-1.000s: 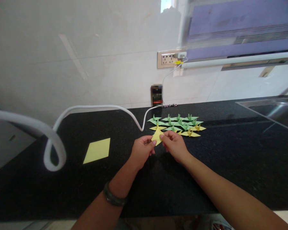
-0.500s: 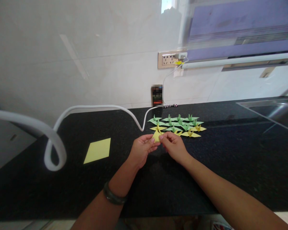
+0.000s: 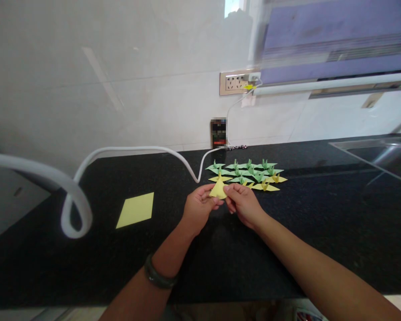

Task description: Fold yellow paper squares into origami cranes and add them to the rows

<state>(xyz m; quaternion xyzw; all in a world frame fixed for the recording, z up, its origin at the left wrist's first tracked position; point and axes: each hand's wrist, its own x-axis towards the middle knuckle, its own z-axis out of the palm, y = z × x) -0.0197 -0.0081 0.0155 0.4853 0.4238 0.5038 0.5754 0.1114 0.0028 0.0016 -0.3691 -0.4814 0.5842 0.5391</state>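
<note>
Between my two hands is a small piece of folded yellow paper point(image 3: 218, 190), roughly triangular with its point upward, held above the dark counter. My left hand point(image 3: 198, 207) pinches its left and lower edge, fingers curled behind it. With thumb and fingers closed, my right hand point(image 3: 243, 201) grips its right edge. Just beyond the hands, several folded paper cranes stand in rows, green cranes point(image 3: 250, 170) at the back and yellow cranes point(image 3: 266, 186) nearer; the hands partly hide some of them. A flat yellow paper sheet point(image 3: 136, 210) lies on the counter to the left.
A thick white cable-like arm point(image 3: 133, 149) loops over the counter's left side. A blurred-out phone-like device point(image 3: 218, 133) leans on the wall, below a wall socket point(image 3: 233, 83) with a charger plugged in. At the right a metal sink point(image 3: 387, 156) is set into the black counter point(image 3: 307, 223).
The folded yellow paper has turned and now shows a wider triangular face. Both hands have shifted their grip slightly at its edges. The cranes and the flat sheet are unmoved.
</note>
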